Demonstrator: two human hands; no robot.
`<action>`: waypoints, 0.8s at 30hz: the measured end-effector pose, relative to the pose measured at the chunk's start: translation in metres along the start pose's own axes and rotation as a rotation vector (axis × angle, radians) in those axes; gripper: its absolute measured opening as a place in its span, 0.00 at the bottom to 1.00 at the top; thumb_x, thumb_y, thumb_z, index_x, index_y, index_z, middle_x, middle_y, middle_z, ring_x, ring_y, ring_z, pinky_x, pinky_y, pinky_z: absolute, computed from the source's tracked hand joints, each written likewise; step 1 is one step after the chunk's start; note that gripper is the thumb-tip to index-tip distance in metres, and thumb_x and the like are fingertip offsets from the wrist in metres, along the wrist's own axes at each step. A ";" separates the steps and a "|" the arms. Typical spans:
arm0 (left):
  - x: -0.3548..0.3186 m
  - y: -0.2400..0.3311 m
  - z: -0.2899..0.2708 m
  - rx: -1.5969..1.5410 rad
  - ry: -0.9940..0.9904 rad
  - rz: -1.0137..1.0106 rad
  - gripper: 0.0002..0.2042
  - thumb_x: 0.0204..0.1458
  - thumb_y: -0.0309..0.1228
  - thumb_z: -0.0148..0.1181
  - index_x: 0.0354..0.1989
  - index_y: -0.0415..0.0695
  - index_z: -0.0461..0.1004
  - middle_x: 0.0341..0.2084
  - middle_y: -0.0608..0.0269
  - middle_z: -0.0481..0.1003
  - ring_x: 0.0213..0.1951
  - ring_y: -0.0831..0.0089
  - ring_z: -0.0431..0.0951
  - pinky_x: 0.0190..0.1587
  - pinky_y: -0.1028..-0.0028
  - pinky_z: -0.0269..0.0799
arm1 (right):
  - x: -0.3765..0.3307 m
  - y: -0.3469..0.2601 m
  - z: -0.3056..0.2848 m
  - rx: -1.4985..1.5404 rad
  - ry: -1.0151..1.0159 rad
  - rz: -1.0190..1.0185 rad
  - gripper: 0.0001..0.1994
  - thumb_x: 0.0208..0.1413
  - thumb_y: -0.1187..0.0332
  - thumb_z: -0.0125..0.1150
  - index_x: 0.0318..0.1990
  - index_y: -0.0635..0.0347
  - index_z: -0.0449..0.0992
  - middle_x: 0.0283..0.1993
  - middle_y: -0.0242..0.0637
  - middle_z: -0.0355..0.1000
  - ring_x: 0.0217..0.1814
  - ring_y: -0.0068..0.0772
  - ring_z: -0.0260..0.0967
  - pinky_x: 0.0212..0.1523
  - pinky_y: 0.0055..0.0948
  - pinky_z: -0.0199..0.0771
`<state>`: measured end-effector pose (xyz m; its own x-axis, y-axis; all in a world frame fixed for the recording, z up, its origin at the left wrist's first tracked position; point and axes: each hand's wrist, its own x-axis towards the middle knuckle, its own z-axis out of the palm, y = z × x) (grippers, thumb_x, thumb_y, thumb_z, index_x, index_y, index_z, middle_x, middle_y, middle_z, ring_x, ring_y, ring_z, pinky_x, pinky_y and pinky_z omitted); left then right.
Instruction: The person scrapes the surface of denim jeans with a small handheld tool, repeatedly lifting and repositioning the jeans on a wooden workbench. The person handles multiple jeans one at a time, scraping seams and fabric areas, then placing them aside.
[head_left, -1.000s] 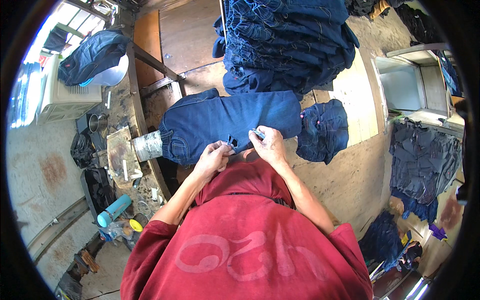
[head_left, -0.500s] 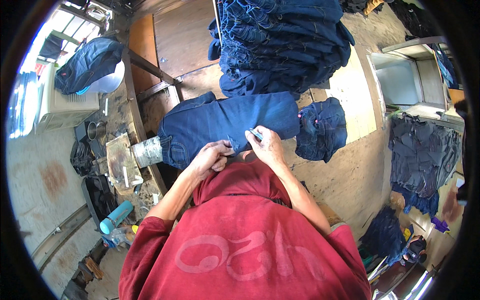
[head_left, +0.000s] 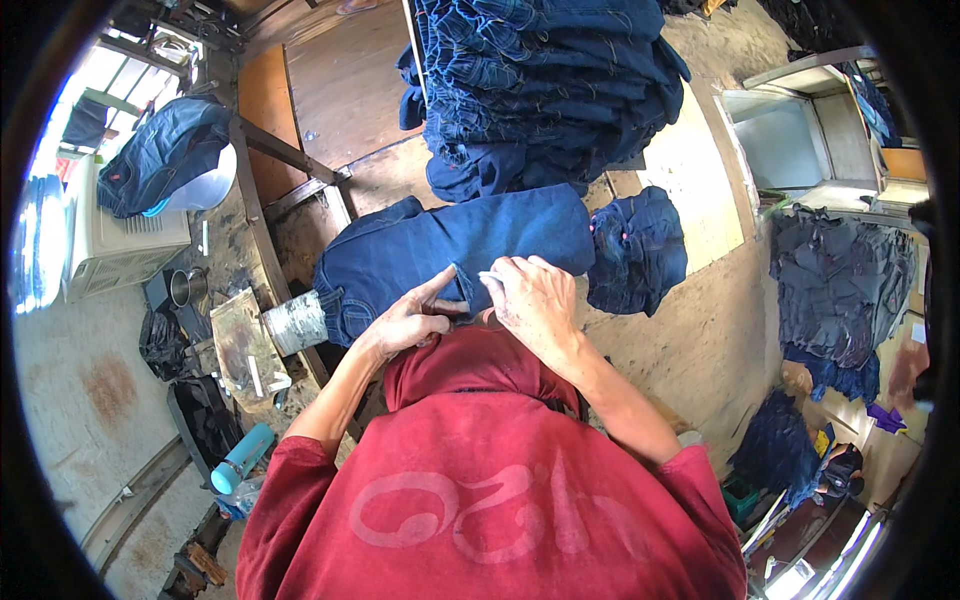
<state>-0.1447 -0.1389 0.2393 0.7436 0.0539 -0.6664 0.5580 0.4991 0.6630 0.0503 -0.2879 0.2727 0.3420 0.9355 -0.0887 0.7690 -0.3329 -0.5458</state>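
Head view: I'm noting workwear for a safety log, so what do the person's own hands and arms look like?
Left hand and right hand are ungloved, with no watch or bracelet visible. The forearms are bare below loose, dark red sleeves, part of a red shirt with faded pale markings.

Jeans around form; form's end juts from jeans' left end. Left hand and right hand at jeans' near edge, side by side. Behind jeans: denim stack. Just right of jeans: denim bundle. Far right: garment heap. Left of form: board; mug behind board. Farther back left: basin, denim garment partly over it. Front left: bottle.
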 end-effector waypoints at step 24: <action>0.010 -0.013 -0.005 -0.078 -0.015 -0.009 0.52 0.53 0.16 0.58 0.87 0.46 0.39 0.68 0.39 0.75 0.29 0.83 0.72 0.30 0.81 0.71 | 0.007 0.000 -0.005 -0.122 0.068 0.005 0.10 0.65 0.59 0.68 0.36 0.52 0.85 0.30 0.41 0.82 0.33 0.51 0.82 0.34 0.46 0.81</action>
<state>-0.1465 -0.1407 0.2218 0.7443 0.0366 -0.6668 0.5347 0.5656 0.6278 0.0554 -0.2822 0.2758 0.3786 0.9250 -0.0327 0.8258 -0.3536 -0.4394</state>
